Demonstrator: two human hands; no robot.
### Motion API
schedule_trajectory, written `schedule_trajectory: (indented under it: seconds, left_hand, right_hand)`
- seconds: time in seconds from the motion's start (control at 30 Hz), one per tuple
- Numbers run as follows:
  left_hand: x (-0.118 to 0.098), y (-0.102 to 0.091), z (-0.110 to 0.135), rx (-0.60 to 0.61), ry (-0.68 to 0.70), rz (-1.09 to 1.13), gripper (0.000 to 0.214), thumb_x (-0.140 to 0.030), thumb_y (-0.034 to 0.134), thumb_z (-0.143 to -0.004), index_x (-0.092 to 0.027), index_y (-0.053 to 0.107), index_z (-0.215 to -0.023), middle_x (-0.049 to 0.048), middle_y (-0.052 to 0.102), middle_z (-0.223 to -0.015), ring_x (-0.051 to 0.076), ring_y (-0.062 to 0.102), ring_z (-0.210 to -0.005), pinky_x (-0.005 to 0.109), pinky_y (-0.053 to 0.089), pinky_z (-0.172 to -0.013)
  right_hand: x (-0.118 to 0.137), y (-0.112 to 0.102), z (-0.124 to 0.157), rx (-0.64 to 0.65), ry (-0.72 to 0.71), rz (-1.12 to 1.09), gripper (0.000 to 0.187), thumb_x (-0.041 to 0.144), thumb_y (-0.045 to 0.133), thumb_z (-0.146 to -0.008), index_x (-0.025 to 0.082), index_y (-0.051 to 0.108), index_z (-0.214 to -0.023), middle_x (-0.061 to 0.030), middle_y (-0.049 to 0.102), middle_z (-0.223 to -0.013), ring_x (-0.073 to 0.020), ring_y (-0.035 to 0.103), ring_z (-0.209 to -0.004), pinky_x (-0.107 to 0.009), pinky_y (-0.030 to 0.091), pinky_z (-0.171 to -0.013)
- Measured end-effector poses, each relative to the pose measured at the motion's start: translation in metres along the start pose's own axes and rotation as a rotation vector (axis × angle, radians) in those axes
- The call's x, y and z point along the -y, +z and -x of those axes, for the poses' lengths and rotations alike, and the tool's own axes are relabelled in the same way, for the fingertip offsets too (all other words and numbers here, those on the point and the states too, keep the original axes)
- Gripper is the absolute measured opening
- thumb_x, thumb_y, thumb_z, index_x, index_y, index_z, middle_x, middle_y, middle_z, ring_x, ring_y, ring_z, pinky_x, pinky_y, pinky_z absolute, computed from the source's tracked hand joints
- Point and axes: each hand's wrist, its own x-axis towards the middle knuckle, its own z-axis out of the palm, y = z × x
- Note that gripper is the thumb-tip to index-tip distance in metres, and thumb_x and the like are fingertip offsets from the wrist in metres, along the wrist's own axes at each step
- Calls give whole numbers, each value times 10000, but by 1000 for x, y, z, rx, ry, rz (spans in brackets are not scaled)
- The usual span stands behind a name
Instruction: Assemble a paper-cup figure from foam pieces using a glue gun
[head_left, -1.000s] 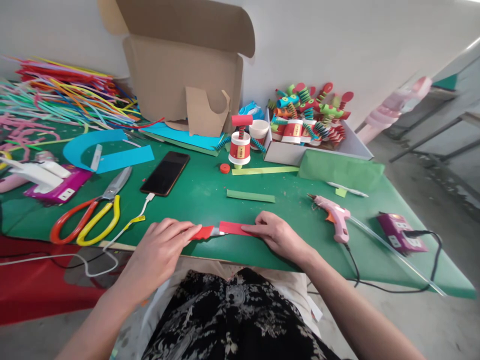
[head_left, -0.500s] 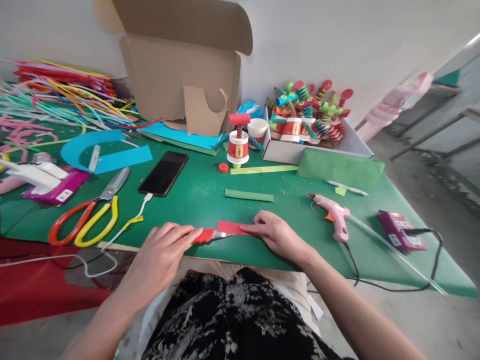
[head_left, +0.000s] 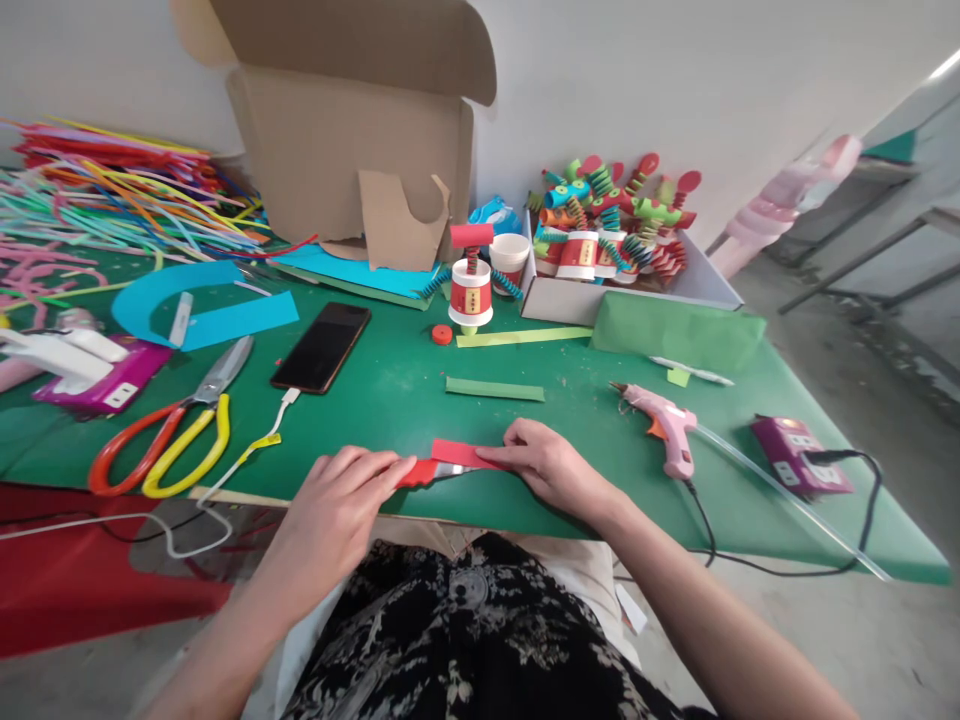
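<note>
My left hand [head_left: 341, 510] is closed around a utility knife [head_left: 417, 474] with a red handle, held low over the front edge of the green table. Its thin metal blade points right and lies along the lower side of a red paper strip [head_left: 452, 453], partly beneath it. At the strip's right end, my right hand [head_left: 551, 468] grips the paper with its fingers together; the thumb is partly hidden. Beyond the hands lies a folded green paper strip [head_left: 495, 390]. A paper-cup figure [head_left: 471, 295] with springy paper arms stands farther back.
Large scissors [head_left: 176, 420] and a phone [head_left: 322, 347] on a white cable lie to the left. On the right are a pink glue gun [head_left: 664, 425] and a purple power socket [head_left: 801, 455] with cords. A white box [head_left: 562, 300] of paper figures stands behind, beside a cardboard box [head_left: 300, 150].
My left hand and the knife have slid slightly right along the red strip. My right hand keeps its hold on the paper. The whole view has shifted a little.
</note>
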Motion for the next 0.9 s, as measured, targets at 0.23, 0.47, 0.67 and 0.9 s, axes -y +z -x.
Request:
schedule_trajectory:
  seconds: [0.23,0.47,0.67,0.9]
  left_hand:
    - [-7,-1,-1,2,21,13,473,-10,350,-896,-173,576,-1279,84,671,-1150,241,534,-996,358,393,-762]
    - [13,-11,16,-64,-39,108,370,-134,443,-960,-231,556,-1299,68,658,-1168,227,561,-1039,380,441,-870]
    - [25,-26,26,-188,-207,73,393,-210,441,-974,-315,510,-1346,62,641,-1152,252,582,-1022,433,478,-888]
    - [25,-16,9,-245,-305,-201,437,-216,384,-957,-231,496,-1379,127,676,-1030,302,590,-882,449,476,-766]
  right_hand:
    - [-2,2,0,0,-7,-9,417,99,421,-959,276,667,-1246,-55,554,-916,-162,533,-828,-297,482,-781]
    - [-2,2,-1,2,3,-31,424,83,429,-949,268,666,-1249,-57,561,-912,-167,542,-826,-297,482,-763]
    - [-3,2,0,-17,-5,-41,396,120,434,-961,279,669,-1238,-59,564,-928,-169,554,-840,-308,498,-773]
    - [-2,0,-1,-14,-6,-24,390,125,438,-963,282,669,-1235,-56,569,-918,-169,562,-833,-314,510,-770]
